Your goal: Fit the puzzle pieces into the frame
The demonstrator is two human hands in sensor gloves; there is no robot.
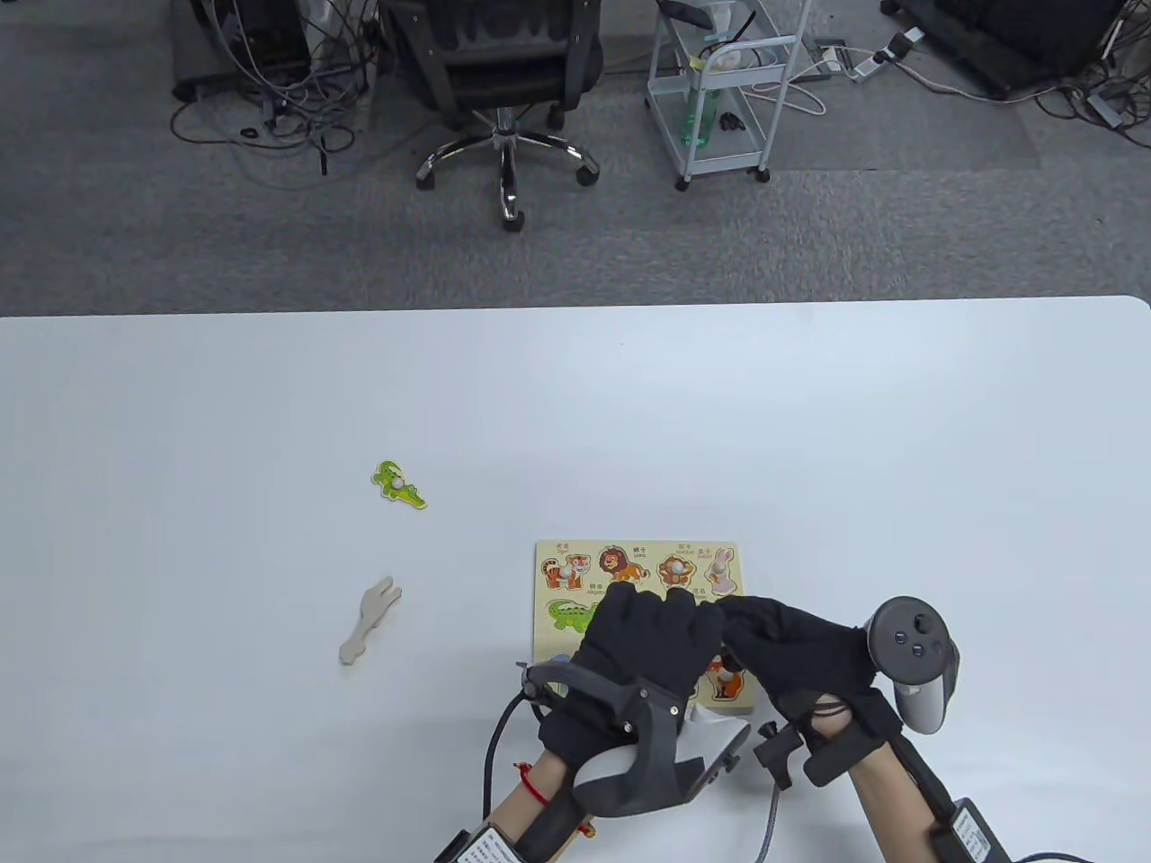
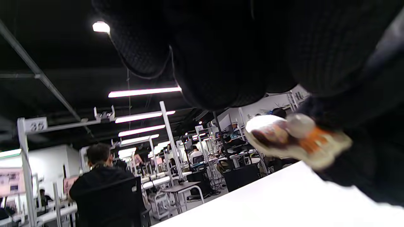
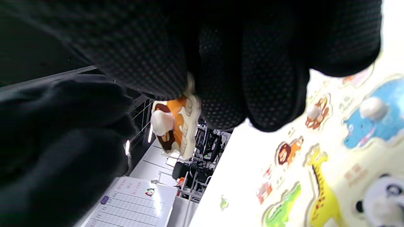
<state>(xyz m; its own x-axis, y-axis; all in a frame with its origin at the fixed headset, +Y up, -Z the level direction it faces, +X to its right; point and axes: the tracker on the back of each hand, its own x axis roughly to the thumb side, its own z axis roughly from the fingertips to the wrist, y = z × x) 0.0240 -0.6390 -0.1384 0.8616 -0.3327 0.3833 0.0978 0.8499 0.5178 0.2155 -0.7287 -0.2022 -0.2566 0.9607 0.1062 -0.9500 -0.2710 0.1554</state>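
The wooden puzzle frame (image 1: 589, 550) lies near the table's front, with tiger, lion, monkey and rabbit pieces seated along its far row. My right hand (image 1: 728, 616) hovers over the frame's middle and pinches an orange, brown and white animal piece (image 3: 175, 126) with a white knob. The piece also shows in the left wrist view (image 2: 296, 138), above the table; in the table view the hands hide it. My left hand (image 1: 652, 602) hangs curled over the frame right beside the right fingertips and holds nothing. A loose green crocodile piece (image 1: 398, 484) and a face-down plain wooden piece (image 1: 369, 620) lie to the left.
In the right wrist view the frame (image 3: 344, 148) shows a yellow giraffe (image 3: 322, 189), a blue hippo (image 3: 369, 126), a panda (image 3: 382, 198) and a green crocodile picture (image 3: 281, 205). An office chair (image 1: 504, 81) and a trolley (image 1: 719, 90) stand beyond the table's far edge.
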